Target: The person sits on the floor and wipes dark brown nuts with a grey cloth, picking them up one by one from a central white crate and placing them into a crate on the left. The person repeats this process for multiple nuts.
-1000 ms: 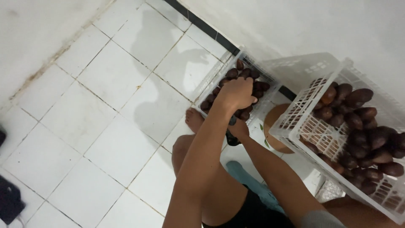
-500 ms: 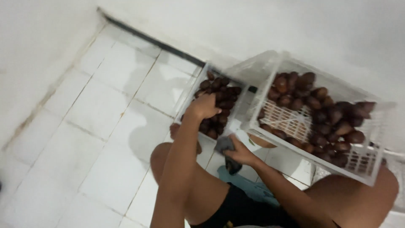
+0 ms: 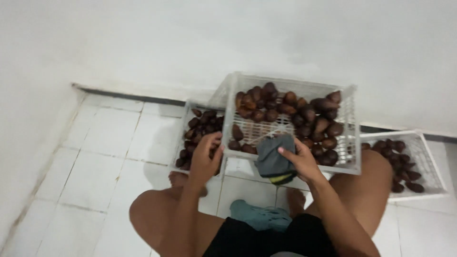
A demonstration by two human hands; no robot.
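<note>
The left hand (image 3: 205, 159) curled its fingers over the near rim of the left crate (image 3: 186, 124) of dark fruit (image 3: 202, 124) on the floor (image 3: 104, 157). The right hand (image 3: 301, 161) gripped a grey cloth (image 3: 275, 161) against the near wall of the raised middle crate (image 3: 352, 143). A third crate (image 3: 428, 162) sat far right.

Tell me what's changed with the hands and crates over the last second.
The left hand has come out of the fruit in the left crate and now grips the near corner of the middle crate. The right hand has risen with its grey cloth to that crate's front edge. The cloth stays in the right hand; all three crates still hold dark fruit.
</note>
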